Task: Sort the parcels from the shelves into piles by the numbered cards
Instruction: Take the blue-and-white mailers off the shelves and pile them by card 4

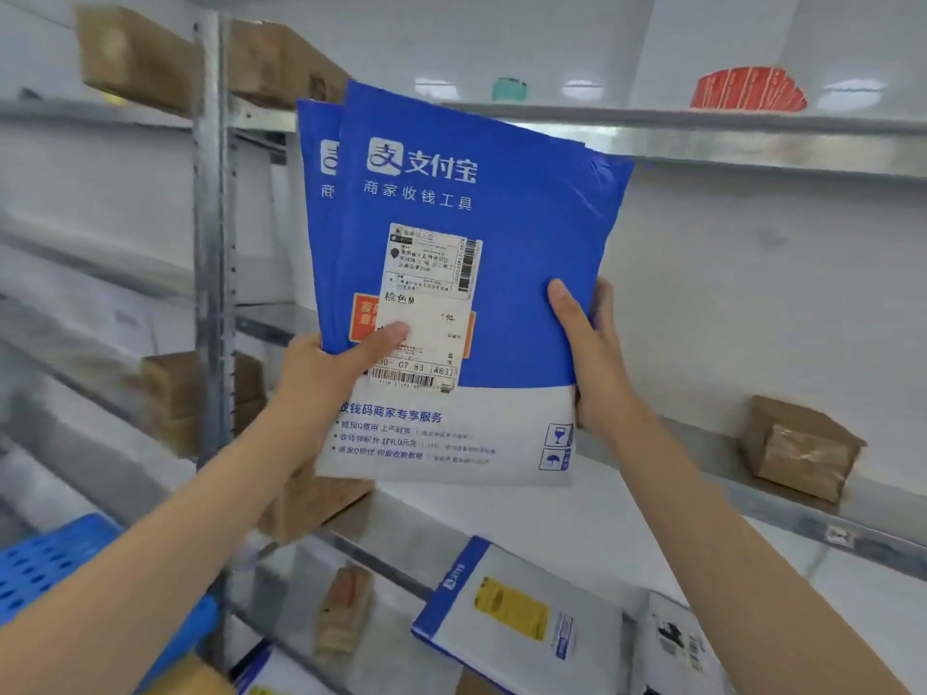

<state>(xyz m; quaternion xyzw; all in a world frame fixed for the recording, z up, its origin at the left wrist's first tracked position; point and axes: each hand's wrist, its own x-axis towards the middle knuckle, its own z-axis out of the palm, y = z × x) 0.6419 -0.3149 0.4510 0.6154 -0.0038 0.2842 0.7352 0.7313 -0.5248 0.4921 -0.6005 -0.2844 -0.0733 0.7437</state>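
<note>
The left hand [321, 378], thumb pressed across the shipping label [431, 273], and the right hand [597, 358], pinching the opposite edge, hold a small stack of blue mailers [521, 208] upright before the metal shelves [752, 143]. This looks like the pick-and-read step. Next, the label's code must be read and each mailer carried to its matching numbered card, none of which is in view.

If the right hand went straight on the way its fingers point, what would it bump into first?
The right hand grips the blue mailers by their edge. Going on upward, it would probably meet the front rail of the metal shelf overhead, though the rail may sit farther back.
</note>
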